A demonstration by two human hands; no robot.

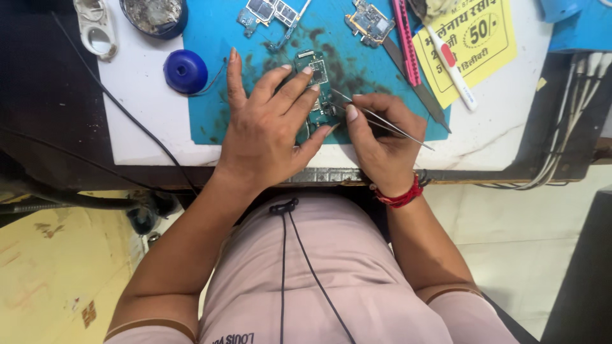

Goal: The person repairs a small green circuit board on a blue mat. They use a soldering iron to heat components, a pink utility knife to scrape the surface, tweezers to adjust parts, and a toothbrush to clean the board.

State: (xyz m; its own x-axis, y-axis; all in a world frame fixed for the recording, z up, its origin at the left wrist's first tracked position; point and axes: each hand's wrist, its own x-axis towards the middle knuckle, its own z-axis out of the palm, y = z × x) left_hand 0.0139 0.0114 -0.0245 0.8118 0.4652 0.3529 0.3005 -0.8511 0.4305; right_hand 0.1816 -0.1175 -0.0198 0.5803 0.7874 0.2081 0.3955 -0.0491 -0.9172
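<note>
A small green circuit board (317,76) lies on a blue work mat (210,38). My left hand (268,124) rests flat on the mat, and its fingertips press down on the board. My right hand (382,137) grips thin metal tweezers (376,120). Their tips point left and touch the lower part of the board beside my left fingers. A red thread band circles my right wrist.
Two more circuit boards (271,14) (371,22) lie at the mat's far edge. A blue round cap (185,71), a dark dish (153,16), a pink tool (405,41), a white pen-like tool (452,67) and a yellow card (475,38) surround it. Cables (567,159) hang at the right.
</note>
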